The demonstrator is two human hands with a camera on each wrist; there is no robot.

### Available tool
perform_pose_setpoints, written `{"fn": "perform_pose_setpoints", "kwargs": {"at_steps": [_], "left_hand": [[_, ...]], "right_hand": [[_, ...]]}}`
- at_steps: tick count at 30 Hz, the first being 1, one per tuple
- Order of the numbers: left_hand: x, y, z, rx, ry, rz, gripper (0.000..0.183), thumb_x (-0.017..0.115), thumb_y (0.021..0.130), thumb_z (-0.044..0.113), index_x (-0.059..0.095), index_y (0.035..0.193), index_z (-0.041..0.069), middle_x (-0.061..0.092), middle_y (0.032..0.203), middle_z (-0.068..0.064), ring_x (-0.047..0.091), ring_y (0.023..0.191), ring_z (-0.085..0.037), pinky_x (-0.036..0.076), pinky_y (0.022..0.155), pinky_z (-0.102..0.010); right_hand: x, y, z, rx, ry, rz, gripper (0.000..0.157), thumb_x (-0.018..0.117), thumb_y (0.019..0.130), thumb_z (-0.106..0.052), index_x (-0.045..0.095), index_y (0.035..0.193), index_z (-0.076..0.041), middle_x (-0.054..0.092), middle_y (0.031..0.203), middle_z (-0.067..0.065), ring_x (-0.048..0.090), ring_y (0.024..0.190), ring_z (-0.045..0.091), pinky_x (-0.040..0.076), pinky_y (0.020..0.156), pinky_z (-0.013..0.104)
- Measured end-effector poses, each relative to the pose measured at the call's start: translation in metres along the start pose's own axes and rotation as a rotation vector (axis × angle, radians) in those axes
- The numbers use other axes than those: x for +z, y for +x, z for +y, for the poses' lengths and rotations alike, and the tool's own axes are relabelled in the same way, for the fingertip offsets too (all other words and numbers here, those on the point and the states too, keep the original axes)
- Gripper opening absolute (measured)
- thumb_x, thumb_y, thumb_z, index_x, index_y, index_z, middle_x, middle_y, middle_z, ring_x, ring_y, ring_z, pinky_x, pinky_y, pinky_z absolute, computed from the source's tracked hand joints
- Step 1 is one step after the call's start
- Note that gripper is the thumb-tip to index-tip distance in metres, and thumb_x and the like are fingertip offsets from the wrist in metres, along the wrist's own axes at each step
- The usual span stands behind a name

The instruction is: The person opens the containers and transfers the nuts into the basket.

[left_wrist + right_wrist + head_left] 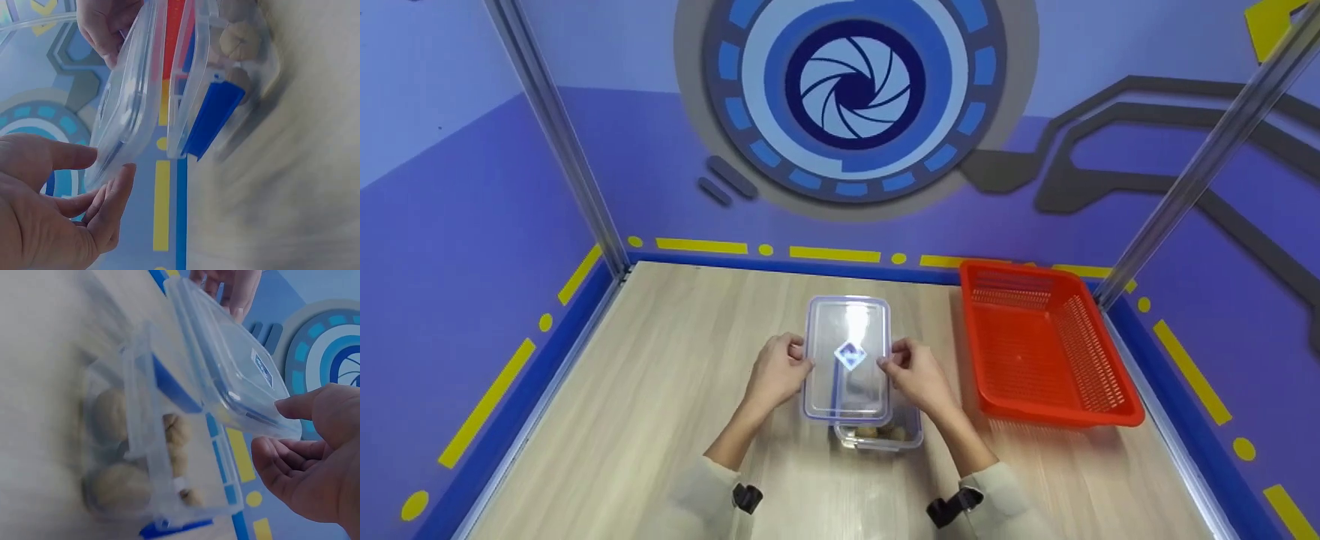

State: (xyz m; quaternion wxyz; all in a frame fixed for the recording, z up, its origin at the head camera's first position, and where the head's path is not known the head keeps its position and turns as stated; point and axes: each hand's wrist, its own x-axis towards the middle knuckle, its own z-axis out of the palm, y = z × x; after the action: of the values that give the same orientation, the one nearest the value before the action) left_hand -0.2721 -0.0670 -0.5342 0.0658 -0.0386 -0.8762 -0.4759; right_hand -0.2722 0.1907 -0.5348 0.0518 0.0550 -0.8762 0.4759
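A clear plastic lid (829, 382) with a bluish rim and a diamond-shaped label is held level-ish above a clear plastic box (881, 445). My left hand (781, 369) pinches the lid's left edge between thumb and fingers. On the opposite edge, my right hand (916, 375) pinches it the same way. In both wrist views the lid is apart from the box. Inside the box lie several walnuts (240, 41), and blue side flaps (212, 119) hang from its rim. From the head view, the lid covers most of the box.
A red plastic basket (1020, 375) with perforated sides stands right of the box, near the table's right edge. Printed panels (855, 225) enclose the back and sides of the wooden table (675, 360), with metal posts (562, 142) at the corners.
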Motion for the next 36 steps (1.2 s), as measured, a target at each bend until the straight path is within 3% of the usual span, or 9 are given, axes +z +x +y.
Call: {"fn": "perform_pose_setpoints", "kwargs": {"at_steps": [12,18,24,27,30,36], "left_hand": [[-0.032,0.012,-0.004,0.003,-0.043,0.158,0.041,0.073,0.092,0.004,0.067,0.132,-0.002,0.064,0.107,-0.015,0.07,0.099,-0.028,0.058,0.089,-0.047],[-0.043,0.016,0.003,0.054,-0.012,0.207,0.034,0.068,0.097,0.008,0.069,0.129,-0.001,0.065,0.104,-0.015,0.07,0.097,-0.029,0.058,0.089,-0.048],[-0.055,0.017,0.009,0.065,0.038,0.222,0.034,0.061,0.105,0.017,0.069,0.133,0.0,0.066,0.106,-0.014,0.066,0.1,-0.03,0.054,0.09,-0.05],[-0.063,0.013,0.012,0.05,0.034,0.185,0.038,0.055,0.11,0.022,0.065,0.138,-0.001,0.066,0.111,-0.016,0.063,0.104,-0.032,0.052,0.093,-0.052],[-0.069,0.009,0.014,0.033,0.019,0.157,0.044,0.048,0.113,0.027,0.061,0.143,-0.003,0.065,0.118,-0.019,0.061,0.11,-0.034,0.051,0.097,-0.053],[-0.071,0.005,0.008,0.028,-0.017,0.214,0.048,0.043,0.115,0.029,0.063,0.141,-0.006,0.067,0.123,-0.025,0.063,0.117,-0.041,0.049,0.102,-0.057]], "right_hand": [[0.016,0.017,-0.041,-0.113,0.037,0.006,0.031,0.072,0.099,-0.011,0.067,0.125,0.006,0.067,0.094,0.01,0.067,0.086,0.027,0.057,0.079,0.041],[0.02,0.02,-0.052,-0.058,0.021,-0.001,0.038,0.068,0.102,-0.016,0.066,0.135,0.004,0.071,0.099,0.011,0.071,0.091,0.026,0.059,0.085,0.045],[0.023,0.02,-0.063,0.019,0.063,-0.023,0.049,0.054,0.111,-0.041,0.066,0.141,-0.003,0.074,0.113,0.012,0.075,0.102,0.027,0.059,0.093,0.048],[0.026,0.021,-0.068,0.081,0.133,-0.031,0.059,0.047,0.112,-0.05,0.064,0.143,-0.003,0.074,0.119,0.016,0.074,0.108,0.03,0.059,0.096,0.048],[0.027,0.021,-0.07,0.138,0.267,-0.057,0.062,0.044,0.113,-0.049,0.061,0.144,0.002,0.072,0.125,0.022,0.072,0.112,0.035,0.059,0.097,0.048],[0.032,0.023,-0.068,0.256,0.595,-0.112,0.06,0.038,0.116,-0.043,0.056,0.146,0.006,0.066,0.134,0.026,0.068,0.12,0.041,0.058,0.098,0.04]]}}
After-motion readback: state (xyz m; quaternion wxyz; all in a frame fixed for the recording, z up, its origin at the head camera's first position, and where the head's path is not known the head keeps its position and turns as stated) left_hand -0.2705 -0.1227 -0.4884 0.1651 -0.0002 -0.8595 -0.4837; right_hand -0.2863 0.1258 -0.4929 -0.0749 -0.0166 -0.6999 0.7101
